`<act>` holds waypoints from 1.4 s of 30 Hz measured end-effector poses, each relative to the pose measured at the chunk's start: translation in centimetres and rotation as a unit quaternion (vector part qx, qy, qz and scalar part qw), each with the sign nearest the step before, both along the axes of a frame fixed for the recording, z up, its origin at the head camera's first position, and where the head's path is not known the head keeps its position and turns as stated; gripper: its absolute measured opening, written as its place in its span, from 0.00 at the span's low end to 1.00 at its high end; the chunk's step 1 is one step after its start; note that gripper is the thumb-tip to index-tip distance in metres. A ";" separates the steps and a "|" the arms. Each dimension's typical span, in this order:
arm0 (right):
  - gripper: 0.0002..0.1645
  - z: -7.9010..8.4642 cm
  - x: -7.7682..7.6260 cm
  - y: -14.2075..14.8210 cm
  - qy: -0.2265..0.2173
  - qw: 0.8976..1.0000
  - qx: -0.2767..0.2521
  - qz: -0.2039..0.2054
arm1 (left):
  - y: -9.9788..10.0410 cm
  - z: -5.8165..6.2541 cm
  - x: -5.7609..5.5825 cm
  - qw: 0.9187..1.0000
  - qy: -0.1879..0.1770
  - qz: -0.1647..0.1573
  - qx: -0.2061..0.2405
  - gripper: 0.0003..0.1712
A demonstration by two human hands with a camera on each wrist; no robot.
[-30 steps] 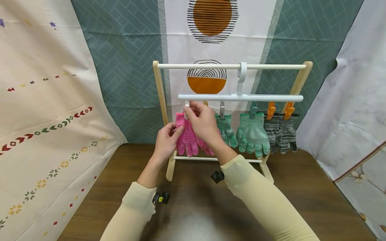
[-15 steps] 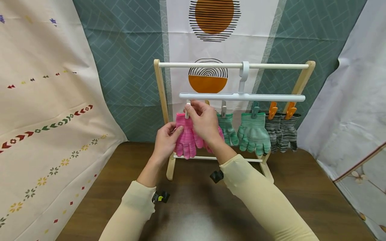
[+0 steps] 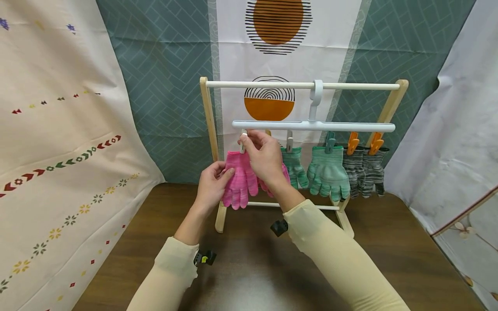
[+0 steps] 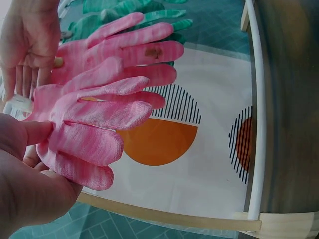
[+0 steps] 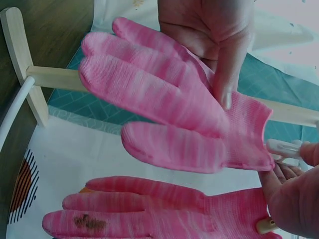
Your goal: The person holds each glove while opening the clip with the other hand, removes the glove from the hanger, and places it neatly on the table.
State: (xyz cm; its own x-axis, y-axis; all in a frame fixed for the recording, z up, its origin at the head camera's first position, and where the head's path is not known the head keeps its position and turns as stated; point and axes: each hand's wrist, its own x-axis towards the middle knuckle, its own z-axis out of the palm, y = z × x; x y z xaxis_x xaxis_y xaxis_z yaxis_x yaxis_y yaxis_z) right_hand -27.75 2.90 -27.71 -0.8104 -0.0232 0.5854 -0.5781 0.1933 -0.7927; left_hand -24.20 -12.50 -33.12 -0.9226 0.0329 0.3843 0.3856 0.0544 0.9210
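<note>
My left hand (image 3: 209, 183) pinches a pink streaked knit glove (image 3: 238, 181) near its cuff, thumb on the front. In the head view it hangs fingers down at the left end of a white hanger (image 3: 272, 125). My right hand (image 3: 266, 160) pinches a white clothespin (image 3: 243, 146) under that end. In the right wrist view, the clothespin (image 5: 283, 148) sits right at the cuff's edge; whether it touches the cuff, I cannot tell. Behind, a second pink glove (image 5: 164, 214) with a brown stain hangs from a yellowish clothespin (image 5: 266, 225).
The hanger hooks over the top bar (image 3: 264, 84) of a wooden rack on a brown table (image 3: 249, 272). Further right hang green gloves (image 3: 328, 172) on grey and teal clothespins, then dark grey gloves (image 3: 373, 168) on orange clothespins (image 3: 376, 143). A patterned cloth (image 3: 163, 77) stands behind.
My left hand has drawn the pink glove slightly down and left, and its cuff now sits lower against the white clothespin. My right hand has stayed at the clothespin.
</note>
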 end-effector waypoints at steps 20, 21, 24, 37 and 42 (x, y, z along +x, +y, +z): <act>0.22 -0.6 -0.5 0.0 -0.014 1.000 0.004 0.017 | -4.9 -1.8 1.8 0.998 -0.031 0.063 -0.005 0.16; 0.21 -0.6 -0.5 -0.1 -0.015 1.000 0.002 0.019 | -5.2 -1.9 1.9 0.997 -0.034 0.067 -0.006 0.16; 0.21 -0.3 -0.2 -0.1 -0.020 1.000 -0.006 0.023 | -5.9 -2.1 1.9 0.996 -0.039 0.075 -0.010 0.16; 0.21 0.7 1.1 -0.2 -0.019 0.999 -0.028 0.036 | -10.4 -4.7 -0.2 0.991 -0.047 0.122 -0.042 0.21; 0.24 -0.4 -0.4 0.0 -0.007 0.998 -0.034 0.047 | -11.3 -3.9 0.5 0.988 -0.049 0.134 -0.063 0.20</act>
State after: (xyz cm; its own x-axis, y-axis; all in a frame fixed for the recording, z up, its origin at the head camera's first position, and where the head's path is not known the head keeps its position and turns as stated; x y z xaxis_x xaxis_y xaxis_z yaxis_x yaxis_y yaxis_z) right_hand -28.19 2.86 -28.12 -0.8151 -0.0608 0.5761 -0.5793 0.0849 -0.8106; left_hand -23.72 -23.78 -37.05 -0.9373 -0.1756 0.3010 0.2508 0.2599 0.9325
